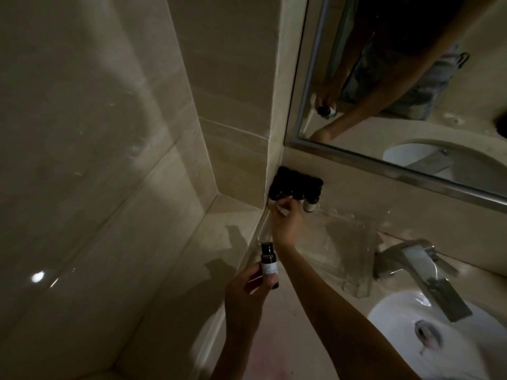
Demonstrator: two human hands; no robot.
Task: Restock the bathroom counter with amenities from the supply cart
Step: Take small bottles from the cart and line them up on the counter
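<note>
Holding a small dark bottle with a black cap and pale label (pixel 268 266) upright, we wrap the fingers and thumb of our left hand (pixel 248 287) round its lower half, above the beige stone desk (pixel 312 259). Our right hand (pixel 286 222) is at the row of small dark bottles (pixel 297 187) standing in the corner. Its fingertips look pinched on the end bottle (pixel 276 207), though dim light blurs this.

We judge the bottles light, rigid and smooth-sided, slick if wet, and easy to knock into their neighbours. The best hold is the labelled body, below the cap.

Walls close the row's left and rear. What looks like a clear glassy tray (pixel 354 242) and a chrome faucet (pixel 411 266) crowd the right, with the white basin (pixel 397 325) nearer us. We see open room only from the front.
</note>
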